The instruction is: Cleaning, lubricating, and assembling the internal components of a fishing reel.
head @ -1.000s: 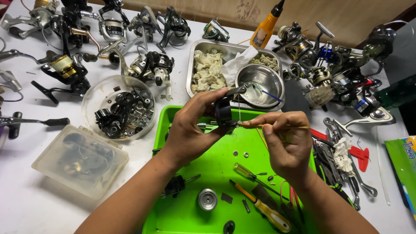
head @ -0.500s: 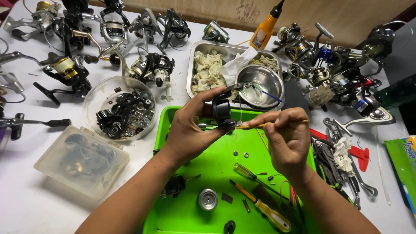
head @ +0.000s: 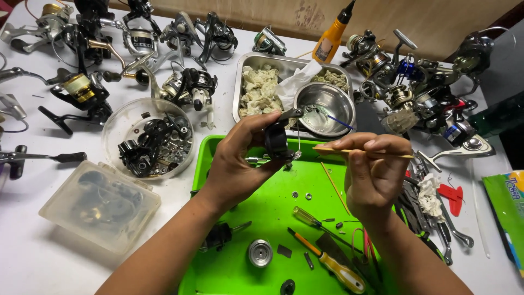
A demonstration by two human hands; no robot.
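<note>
White tabletop (head: 33, 257) carries a green tray (head: 262, 224) at lower centre. Head view: left hand (head: 237, 164) grips a black reel part (head: 277, 139) at frame centre, above the tray. Right hand (head: 376, 169) pinches a thin wooden stick (head: 382, 154), tip pointing toward the part. Steel bowl (head: 325, 104) sits just behind.

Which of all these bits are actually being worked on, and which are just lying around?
In hand:
- black reel part, held by the left hand
- thin wooden stick, held by the right hand

Lying about:
- screwdrivers on the green tray
- steel bowl
- yellow bottle
- bowl of black parts
</note>
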